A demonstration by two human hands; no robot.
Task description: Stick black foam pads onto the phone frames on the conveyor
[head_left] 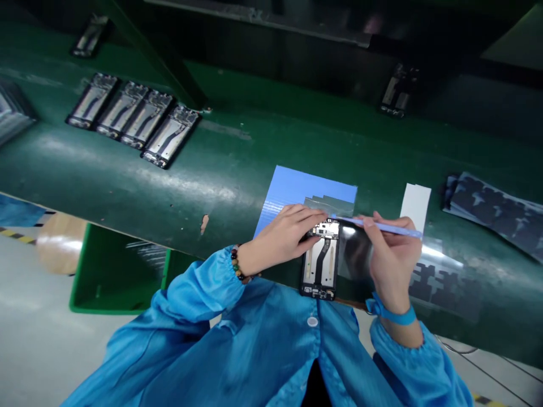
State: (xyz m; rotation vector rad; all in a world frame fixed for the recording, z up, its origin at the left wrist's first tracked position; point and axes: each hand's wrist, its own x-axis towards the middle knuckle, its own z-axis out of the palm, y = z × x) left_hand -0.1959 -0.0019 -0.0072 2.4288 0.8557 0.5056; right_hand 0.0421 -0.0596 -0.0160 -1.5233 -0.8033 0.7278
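I look down on a green bench (pixel 237 152) running past both hands, glossy, with a chipped patch to the left of the left hand (pixel 291 232). Far ahead of the hands, a dark shelf (pixel 254 17) spans the bench; a green post (pixel 156 56) stands forward-left. Below the left sleeve I see a green bin (pixel 80 282) on the pale floor (pixel 29 316).

The left hand comes in palm down, fingers slightly bent and together, laid over the top of an opened phone (pixel 326 260); I can't tell whether it pinches anything beneath. The phone lies flat between the hands, its lower end at the bench's near edge. The right hand (pixel 394 254) is curled around a slim blue stick (pixel 392 228), its tip by the left fingertips at the phone's upper end.

A blue sheet (pixel 305 181) lies just beyond the left hand; a white card (pixel 416 203) sits just ahead of the right. Beside the right hand, outward, is a clear sheet with dark shapes (pixel 441 282), and farther right, dark films (pixel 492 209). Green benchtop stretches from the left hand to a row of four phones (pixel 169 135), well off forward-left.
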